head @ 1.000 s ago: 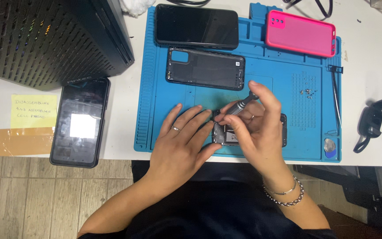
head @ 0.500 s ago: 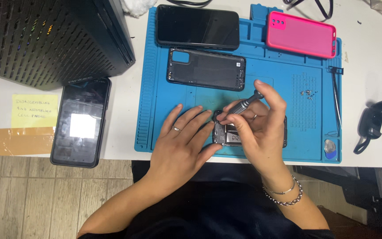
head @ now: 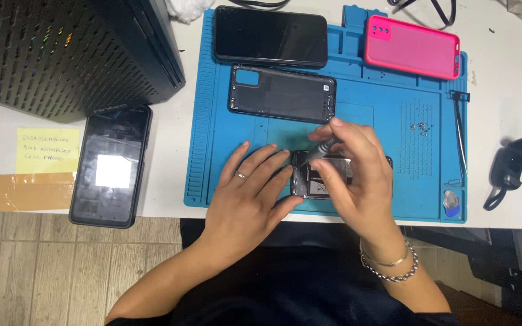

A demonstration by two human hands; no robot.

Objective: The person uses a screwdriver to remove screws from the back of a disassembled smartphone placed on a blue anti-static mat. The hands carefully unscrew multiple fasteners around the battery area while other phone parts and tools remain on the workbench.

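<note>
Gripping slim grey metal screwdriver (head: 323,149), right hand (head: 357,175) fingers closed, works opened black phone (head: 321,176) at lower centre; left hand (head: 250,193), fingers spread, steadies it. Slip likely to scar board.

Both forearms were bare, with no sleeves reaching the wrists. The left hand (head: 246,199) wore a thin silver-coloured ring on one finger. The right hand (head: 357,175) had no ring that showed, but at its wrist sat two bracelets (head: 389,264): a slim plain bangle and a chunkier silver chain. Dark clothing (head: 297,290) covered the lap below.
</note>
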